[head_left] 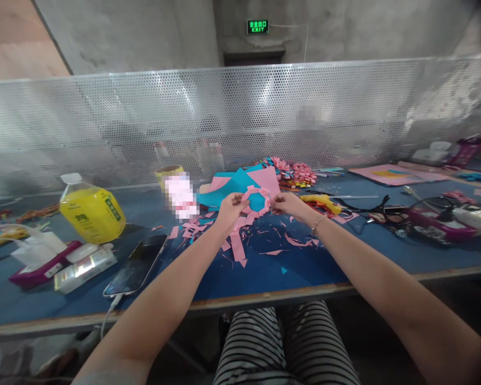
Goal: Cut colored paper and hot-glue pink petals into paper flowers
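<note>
Between my two hands is a ring of pink paper [258, 189] with a notched edge, held up above the table. My left hand [233, 207] is closed, pinching the ring's left side with fingertips. On the opposite side, the fingers of my right hand [285, 205] are closed on its right edge. Blue shows through the ring's middle. Behind it lie blue paper sheets [220, 188] and a pink sheet [271, 176]. Pink paper scraps [237, 247] are scattered on the blue tabletop below my hands.
A bottle of yellow liquid [92, 214], a purple tissue pack [48, 267] and a charging phone [138, 264] stand or lie at left. A yellow-handled tool [323, 203] and black cable are at right. Pink paper flowers [292, 172] pile before the perforated metal screen [144, 123].
</note>
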### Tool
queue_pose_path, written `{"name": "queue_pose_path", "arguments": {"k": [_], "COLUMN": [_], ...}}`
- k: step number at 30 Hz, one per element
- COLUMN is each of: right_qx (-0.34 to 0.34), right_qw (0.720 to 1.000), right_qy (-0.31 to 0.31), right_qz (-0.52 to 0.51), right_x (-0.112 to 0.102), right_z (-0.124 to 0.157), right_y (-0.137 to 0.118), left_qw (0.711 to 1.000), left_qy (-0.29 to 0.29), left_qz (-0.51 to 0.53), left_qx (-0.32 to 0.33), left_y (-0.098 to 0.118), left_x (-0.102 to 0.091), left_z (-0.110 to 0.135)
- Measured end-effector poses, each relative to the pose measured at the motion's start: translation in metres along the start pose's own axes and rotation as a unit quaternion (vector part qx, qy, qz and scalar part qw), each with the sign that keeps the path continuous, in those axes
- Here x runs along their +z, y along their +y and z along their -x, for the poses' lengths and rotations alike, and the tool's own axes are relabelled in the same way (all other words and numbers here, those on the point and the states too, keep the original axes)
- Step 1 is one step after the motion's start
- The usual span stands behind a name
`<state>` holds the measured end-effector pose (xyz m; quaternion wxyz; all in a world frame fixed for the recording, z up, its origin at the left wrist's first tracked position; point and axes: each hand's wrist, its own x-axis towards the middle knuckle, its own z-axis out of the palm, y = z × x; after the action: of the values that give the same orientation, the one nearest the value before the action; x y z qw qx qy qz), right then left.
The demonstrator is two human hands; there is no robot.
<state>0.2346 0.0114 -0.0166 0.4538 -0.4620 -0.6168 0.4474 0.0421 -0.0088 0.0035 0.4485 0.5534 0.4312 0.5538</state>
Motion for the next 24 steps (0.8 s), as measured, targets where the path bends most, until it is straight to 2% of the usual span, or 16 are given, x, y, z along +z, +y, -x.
{"name": "queue_pose_path", "arguments": {"k": [8, 17, 24], "right_qx": [-0.013, -0.01, -0.007], "right_qw": [0.998, 0.997, 0.995], "right_qy": [-0.056, -0.077, -0.098], "right_qz": [0.038, 0.01, 0.028], "right_x": [0.005, 0.005, 0.006], "right_z": [0.008, 0.009, 0.013], "right_y": [-0.012, -0.014, -0.02], "left_qw": [0.999, 0.998, 0.998], "left_qy": [0.011, 0.012, 0.016], "left_qz": [-0.023, -0.037, -0.05], "left_qx": [0.033, 0.038, 0.043], "left_y": [0.0, -0.004, -0.002], "left_x": [0.001, -0.001, 0.001], "left_z": [0.001, -0.002, 0.0]}}
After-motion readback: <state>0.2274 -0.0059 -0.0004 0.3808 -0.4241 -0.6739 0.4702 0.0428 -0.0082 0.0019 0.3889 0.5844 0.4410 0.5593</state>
